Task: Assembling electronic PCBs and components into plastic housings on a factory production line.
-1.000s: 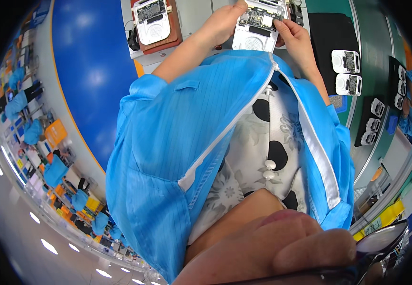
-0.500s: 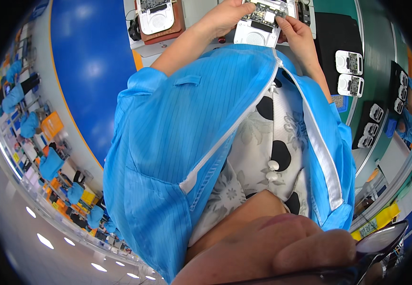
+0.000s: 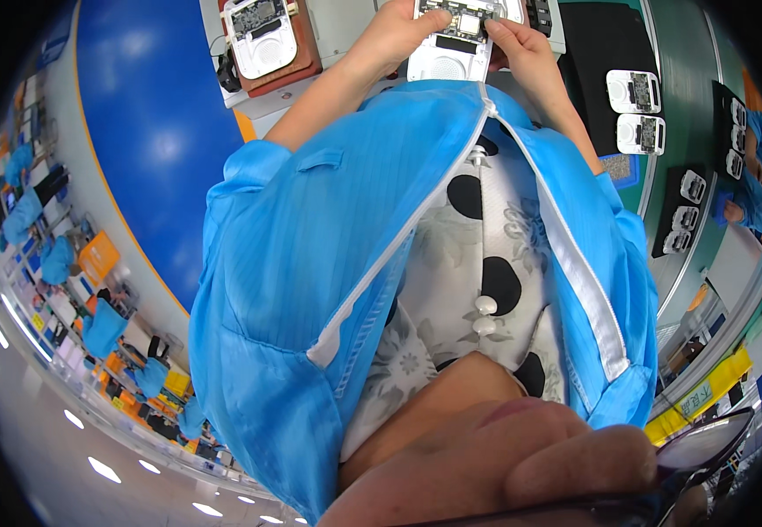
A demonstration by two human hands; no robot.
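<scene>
At the top of the head view, a white plastic housing point(image 3: 445, 68) with a round dotted speaker grille lies between my hands. A dark circuit board point(image 3: 466, 24) with a pale square part sits in its upper half. My left hand point(image 3: 405, 33) is closed at the left edge, thumb on the board. My right hand point(image 3: 526, 51) pinches the right edge, thumb and fingertips by the board's corner. Whether the board is fixed in the housing, I cannot tell; the top of both is cut off by the frame.
Left of my hands, a similar housing with a board point(image 3: 261, 44) rests on a reddish-brown block point(image 3: 307, 54). To the right, a black mat point(image 3: 593, 54) bears two more housings point(image 3: 634, 91). A blue-rimmed tray point(image 3: 620, 169) lies near my right forearm. Another person's blue sleeve point(image 3: 757, 209) shows far right.
The whole view has shifted slightly, so the bench and my hands appear a little further left and up. Both hands keep their hold on the housing and board.
</scene>
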